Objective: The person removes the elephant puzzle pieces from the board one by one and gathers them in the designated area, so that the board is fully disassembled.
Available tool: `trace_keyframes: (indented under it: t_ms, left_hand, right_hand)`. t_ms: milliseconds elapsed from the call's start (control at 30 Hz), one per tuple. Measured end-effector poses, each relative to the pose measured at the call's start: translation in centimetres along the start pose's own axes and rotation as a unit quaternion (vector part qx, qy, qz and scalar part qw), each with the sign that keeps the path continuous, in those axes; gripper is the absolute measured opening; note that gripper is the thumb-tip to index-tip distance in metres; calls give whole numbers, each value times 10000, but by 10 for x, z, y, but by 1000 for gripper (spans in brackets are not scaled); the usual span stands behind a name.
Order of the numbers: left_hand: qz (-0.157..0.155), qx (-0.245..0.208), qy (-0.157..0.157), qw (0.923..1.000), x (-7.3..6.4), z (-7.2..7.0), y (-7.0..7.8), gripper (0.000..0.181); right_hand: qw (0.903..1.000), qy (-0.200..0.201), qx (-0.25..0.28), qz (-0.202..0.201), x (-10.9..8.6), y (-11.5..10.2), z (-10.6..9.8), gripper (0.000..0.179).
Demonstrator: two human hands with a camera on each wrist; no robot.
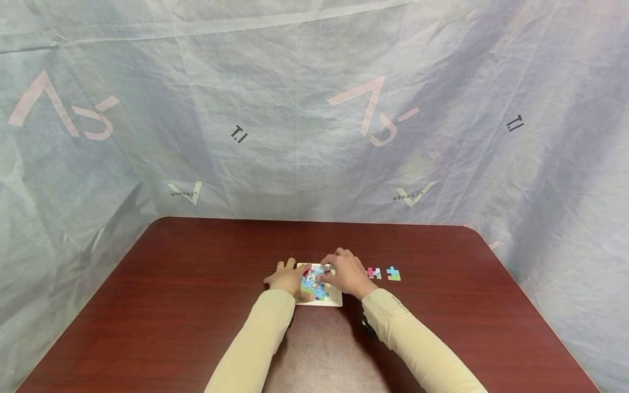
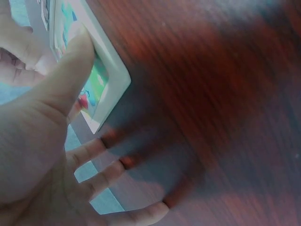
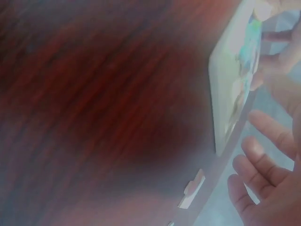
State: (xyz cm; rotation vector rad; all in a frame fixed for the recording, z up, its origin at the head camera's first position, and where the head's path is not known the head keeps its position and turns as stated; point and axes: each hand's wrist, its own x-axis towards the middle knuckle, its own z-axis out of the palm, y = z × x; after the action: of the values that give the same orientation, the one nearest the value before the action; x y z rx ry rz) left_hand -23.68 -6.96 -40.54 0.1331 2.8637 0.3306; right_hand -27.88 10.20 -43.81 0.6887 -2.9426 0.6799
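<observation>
A jigsaw puzzle board [image 1: 334, 299] with a pale frame lies on the table, its colourful picture partly filled with pieces. My left hand [image 1: 287, 279] spreads over its left side. In the left wrist view, the thumb [image 2: 77, 56] lies across the board's edge, while other fingertips rest on or near the tabletop. Over the board's upper right, my right hand [image 1: 346, 273] reaches in with thumb and index finger apart above the picture. The right wrist view shows its other fingers [image 3: 265, 165] loosely extended; no piece shows between them. Both hands hide parts of the picture.
Loose puzzle pieces lie right of the board: a pink-and-white one [image 1: 374, 273] partly behind the right hand, and a blue-green one [image 1: 393, 273] farther right. The dark red wooden table [image 1: 196, 284] has printed grey cloth [image 1: 295, 109] hanging behind and at its sides.
</observation>
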Motion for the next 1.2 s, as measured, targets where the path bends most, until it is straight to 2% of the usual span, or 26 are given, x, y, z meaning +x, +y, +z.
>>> trace_keyframes:
  t_ms: [233, 633, 1033, 1200]
  left_hand:
    - [-8, -83, 55, 9999, -2, -1, 0, 80]
    - [-12, -40, 48, 10000, -2, -2, 0, 80]
    - [-12, -27, 98, 9999, -1, 0, 0, 81]
    - [-24, -37, 61, 10000, 1, 1, -1, 80]
  right_hand:
    - [9999, -36, -146, -25, 1, 4, -2, 22]
    - [9993, -188, 243, 230, 2, 6, -3, 18]
    - [9986, -226, 173, 443, 3, 6, -5, 9]
    - [9986, -207, 164, 458, 3, 7, -3, 11]
